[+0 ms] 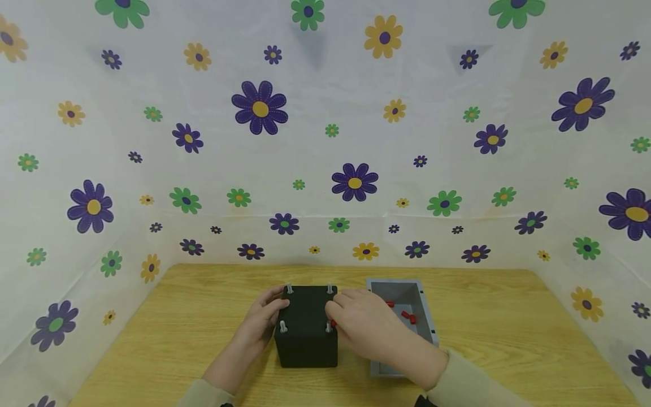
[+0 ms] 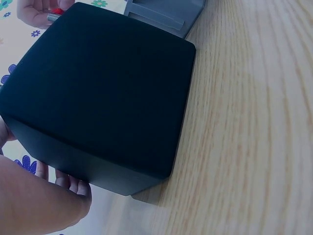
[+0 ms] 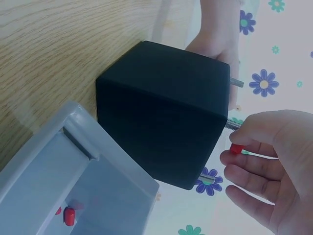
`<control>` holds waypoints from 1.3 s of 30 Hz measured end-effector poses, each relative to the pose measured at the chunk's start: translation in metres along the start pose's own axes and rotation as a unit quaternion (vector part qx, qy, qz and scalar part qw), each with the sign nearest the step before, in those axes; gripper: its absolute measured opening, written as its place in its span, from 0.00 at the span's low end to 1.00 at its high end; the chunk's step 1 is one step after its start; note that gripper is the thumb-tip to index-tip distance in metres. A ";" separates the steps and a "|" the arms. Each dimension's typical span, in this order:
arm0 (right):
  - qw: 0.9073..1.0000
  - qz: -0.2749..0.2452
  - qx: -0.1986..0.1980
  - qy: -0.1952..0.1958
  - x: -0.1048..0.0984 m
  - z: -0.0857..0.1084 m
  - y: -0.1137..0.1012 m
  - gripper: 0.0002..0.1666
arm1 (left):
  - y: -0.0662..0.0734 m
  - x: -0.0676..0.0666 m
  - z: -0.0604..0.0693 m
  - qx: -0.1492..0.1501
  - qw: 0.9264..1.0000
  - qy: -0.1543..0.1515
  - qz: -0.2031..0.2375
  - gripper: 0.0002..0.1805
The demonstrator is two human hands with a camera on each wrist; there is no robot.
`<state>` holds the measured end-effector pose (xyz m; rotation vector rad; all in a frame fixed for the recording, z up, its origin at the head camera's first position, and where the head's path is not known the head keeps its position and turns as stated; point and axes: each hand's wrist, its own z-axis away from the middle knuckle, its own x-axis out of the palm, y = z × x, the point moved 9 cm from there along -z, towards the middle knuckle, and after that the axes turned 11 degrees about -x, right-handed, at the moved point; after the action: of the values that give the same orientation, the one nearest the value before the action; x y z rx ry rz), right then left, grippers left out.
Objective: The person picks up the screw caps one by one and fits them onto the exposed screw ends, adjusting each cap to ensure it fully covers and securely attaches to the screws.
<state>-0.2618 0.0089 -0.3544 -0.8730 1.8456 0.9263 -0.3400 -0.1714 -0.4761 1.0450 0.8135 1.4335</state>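
Observation:
A black box (image 1: 307, 308) stands on the table, with an upright threaded metal stud at each top corner. My left hand (image 1: 261, 319) holds its left side, thumb on the top edge and the other fingers against the side. My right hand (image 1: 362, 317) is at the right side and pinches a small red cap (image 3: 236, 148) between thumb and index finger. That cap is right beside the tip of the near right stud (image 3: 233, 125); whether they touch, I cannot tell. The other fingers of that hand are loosely bent and hold nothing.
To the right of the box is a grey tray (image 1: 394, 281) with several loose red caps (image 1: 409, 317) in it; my right forearm passes over it. Wood-grain table (image 1: 218, 299) surrounds both. A white flower-printed sheet (image 1: 305, 158) encloses the back and sides.

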 end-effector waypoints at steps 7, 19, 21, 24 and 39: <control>1.000 -0.015 0.001 0.009 -0.005 0.002 0.000 0.08 | -0.001 0.000 0.000 -0.004 1.000 0.000 0.000 0.30; 1.000 -0.022 0.000 0.019 -0.008 0.001 0.002 0.09 | 0.000 0.000 0.000 0.000 1.000 0.001 0.003 0.31; 0.999 -0.026 0.000 0.020 -0.008 0.001 0.002 0.09 | 0.000 0.000 0.000 0.001 1.000 0.001 0.004 0.31; 0.999 -0.030 -0.001 0.024 -0.009 0.000 0.000 0.09 | 0.000 0.000 0.000 0.001 1.000 0.002 0.004 0.30; 0.997 -0.018 -0.027 0.071 -0.020 -0.008 -0.009 0.09 | 0.000 0.001 0.000 0.000 1.000 -0.002 0.007 0.30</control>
<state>-0.2501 0.0014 -0.3359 -1.0250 1.9259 0.9167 -0.3400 -0.1707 -0.4759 1.0558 0.8038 1.4433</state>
